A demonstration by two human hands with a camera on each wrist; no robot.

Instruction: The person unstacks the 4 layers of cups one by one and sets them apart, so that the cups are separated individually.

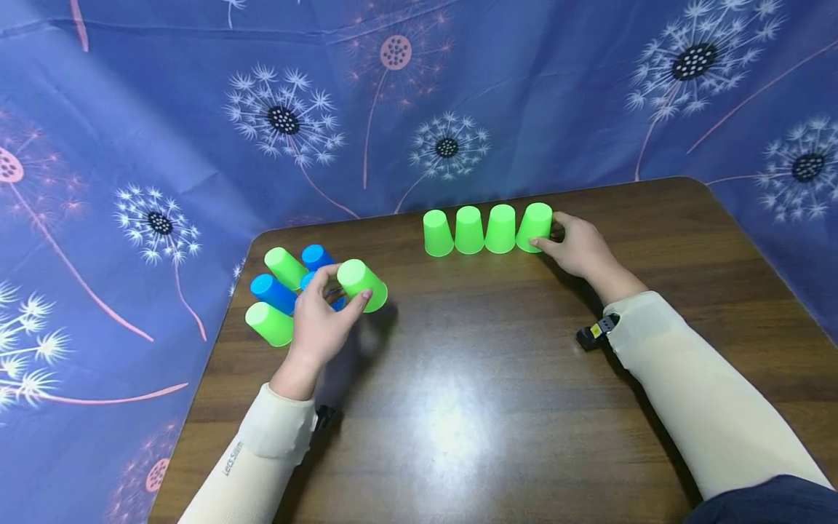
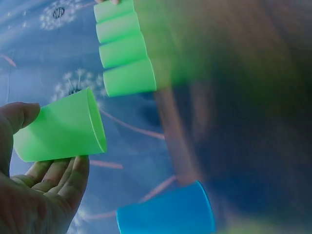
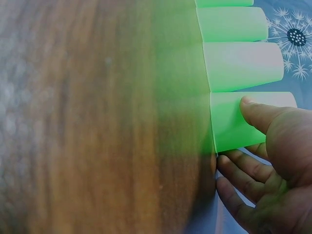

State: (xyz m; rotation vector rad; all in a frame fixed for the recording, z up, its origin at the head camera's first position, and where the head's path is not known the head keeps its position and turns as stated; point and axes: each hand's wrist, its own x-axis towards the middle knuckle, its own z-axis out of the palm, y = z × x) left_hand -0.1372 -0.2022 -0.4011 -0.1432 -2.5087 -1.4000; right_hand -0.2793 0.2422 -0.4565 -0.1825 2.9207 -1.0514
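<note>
My left hand (image 1: pixel 321 316) has a green cup (image 1: pixel 362 284) pinched between thumb and fingers, lifted off the desk (image 1: pixel 497 378) and tipped on its side with the open mouth turned toward the row at the far edge. In the left wrist view that cup (image 2: pixel 61 127) lies across my fingertips (image 2: pixel 58 173), thumb on its upper wall.

Just behind that hand is a loose cluster lying on their sides: two more green cups (image 1: pixel 285 266) (image 1: pixel 269 323) and blue cups (image 1: pixel 273 292) (image 1: pixel 317 256), close together near the desk's left corner.

Well apart, along the back edge, four green cups (image 1: pixel 484 230) stand upside down in a row, side by side. My right hand (image 1: pixel 576 244) holds the rightmost cup (image 1: pixel 535 227), thumb on its near wall and fingers curled around behind it; the right wrist view shows the thumb (image 3: pixel 261 114) pressed on that cup (image 3: pixel 234 122) with the fingers below it at the desk edge.

A blue cloth with dandelion print (image 1: pixel 281 116) hangs behind and around the desk.
</note>
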